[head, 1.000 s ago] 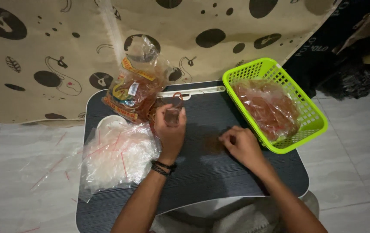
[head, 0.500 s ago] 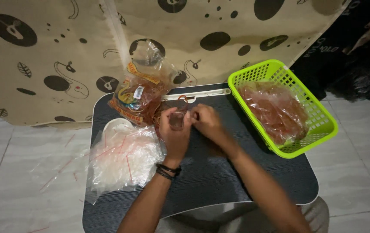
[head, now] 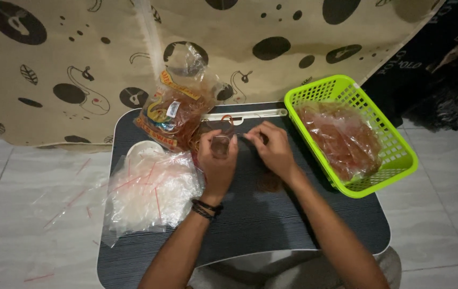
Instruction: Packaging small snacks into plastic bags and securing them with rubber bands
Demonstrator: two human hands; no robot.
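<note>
Both hands meet over the middle of the small dark table (head: 250, 225). The left hand (head: 217, 158) is closed around a small clear bag (head: 221, 143) held upright, and the right hand (head: 272, 147) pinches at its top edge from the side, fingers curled, so the small bag sits just between the 2 hands. Looks to me like the closing-up step on 1 little packet; the next bit probably needs a steady grip from the left while the right works the neck tight.

Working outward from the small bag: a big snack bag (head: 172, 115) with orange stuff stands just behind it, touching the patterned cloth (head: 68, 64). A pile of empty clear bags (head: 151, 190) lies left of it, hanging over the table's edge. The green basket (head: 400, 160) with filled packets sits right of it, partly past the table's corner. Open room is mostly the bare strip in front, toward the person.
</note>
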